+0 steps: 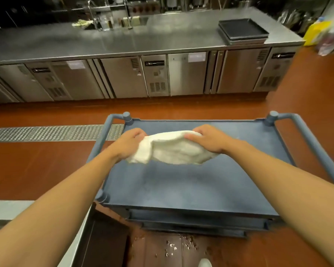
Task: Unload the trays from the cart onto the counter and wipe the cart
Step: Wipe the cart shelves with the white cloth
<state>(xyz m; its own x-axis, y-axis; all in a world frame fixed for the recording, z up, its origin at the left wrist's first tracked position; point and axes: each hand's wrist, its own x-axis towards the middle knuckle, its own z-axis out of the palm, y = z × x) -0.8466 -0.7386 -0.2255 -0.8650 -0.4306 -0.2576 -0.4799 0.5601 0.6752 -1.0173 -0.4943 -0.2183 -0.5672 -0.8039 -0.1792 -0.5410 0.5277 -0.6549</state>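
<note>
Cart [191,182] in front of you, its blue top shelf under your white cloth [174,149].

Your left hand [130,143] and right hand [206,139] each have a grip clenched on one end of the cloth, holding it stretched just above the far half of the shelf. The trays [242,30] sit stacked on the steel tabletop [123,38] across the red floor [37,166], well apart from the cart.

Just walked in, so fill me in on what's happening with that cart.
A person holds a white cloth stretched between both hands, left hand and right hand, above the top shelf of the blue cart. That shelf carries no trays; a stack of dark trays sits on the steel counter across the aisle.
</note>
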